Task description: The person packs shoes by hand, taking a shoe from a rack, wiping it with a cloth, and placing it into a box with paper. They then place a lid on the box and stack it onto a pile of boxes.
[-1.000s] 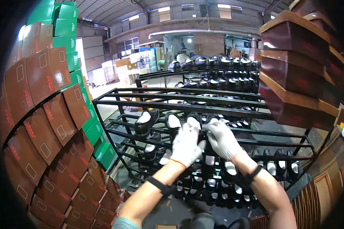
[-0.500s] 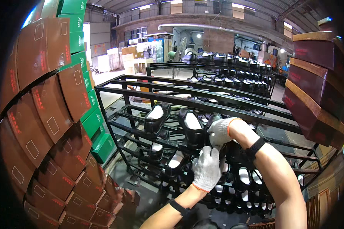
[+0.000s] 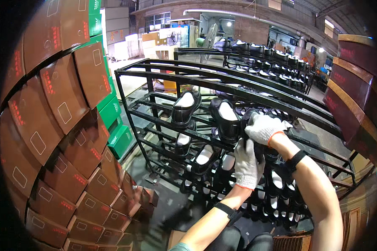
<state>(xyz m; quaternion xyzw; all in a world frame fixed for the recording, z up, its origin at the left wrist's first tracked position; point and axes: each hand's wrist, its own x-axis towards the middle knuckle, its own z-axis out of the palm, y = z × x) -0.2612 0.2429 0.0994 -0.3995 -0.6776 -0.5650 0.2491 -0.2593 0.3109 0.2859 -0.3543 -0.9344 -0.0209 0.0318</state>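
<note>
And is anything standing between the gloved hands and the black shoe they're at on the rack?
Nothing visible does. The right hand covers part of the black shoe, and the left hand is at its near end, though exact contact is hidden. The neighbouring shoe stands to its left, not between.

Red characters [image 3: 48, 81] printed on glossy brown cardboard boxes [image 3: 67, 94]; small white characters [image 3: 114, 141] on green cardboard box [image 3: 122, 142]; orange-red marks [image 3: 118, 35] on pale grey wall panel [image 3: 116, 23]. Wording too blurred to be read.
</note>
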